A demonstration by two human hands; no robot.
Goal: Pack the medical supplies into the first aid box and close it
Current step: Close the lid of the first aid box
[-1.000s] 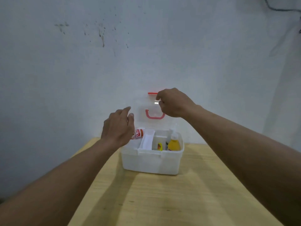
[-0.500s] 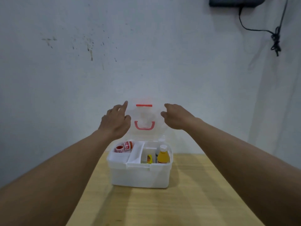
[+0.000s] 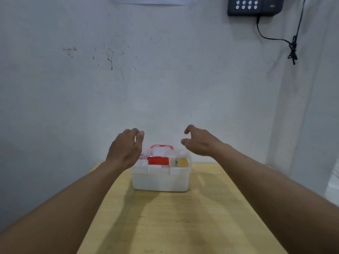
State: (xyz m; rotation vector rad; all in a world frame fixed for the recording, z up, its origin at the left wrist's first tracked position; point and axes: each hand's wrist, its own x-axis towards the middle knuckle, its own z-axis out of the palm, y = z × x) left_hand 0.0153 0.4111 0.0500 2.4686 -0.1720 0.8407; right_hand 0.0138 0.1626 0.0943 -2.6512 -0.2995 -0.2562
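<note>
No writing can be read anywhere — the labels inside the box are blurred. On the left, the left hand [image 3: 126, 150] hangs in the air just above the left end of the first aid box [image 3: 161, 177], fingers loosely curled and spread, gripping nothing. The box, white translucent plastic, sits on the far part of the wooden table [image 3: 183, 217], close to the pale wall [image 3: 165, 79]. Its clear lid [image 3: 165, 154] now lies down over the body, the red handle [image 3: 161, 147] on top and the red latch [image 3: 158, 160] at the front edge; half a second ago the lid stood upright between the two hands with the handle facing the camera. Through the plastic a yellow bottle [image 3: 182, 162] shows at the right end, blurred. The right hand [image 3: 200, 143] hovers above the box's right end, thumb and fingers apart and bent, touching nothing — a second ago it pinched the top edge of the raised lid. High on the right, a dark keypad device [image 3: 255, 6] with a dangling black cable [image 3: 292, 46] has come fully into view, as the camera has tilted up.
</note>
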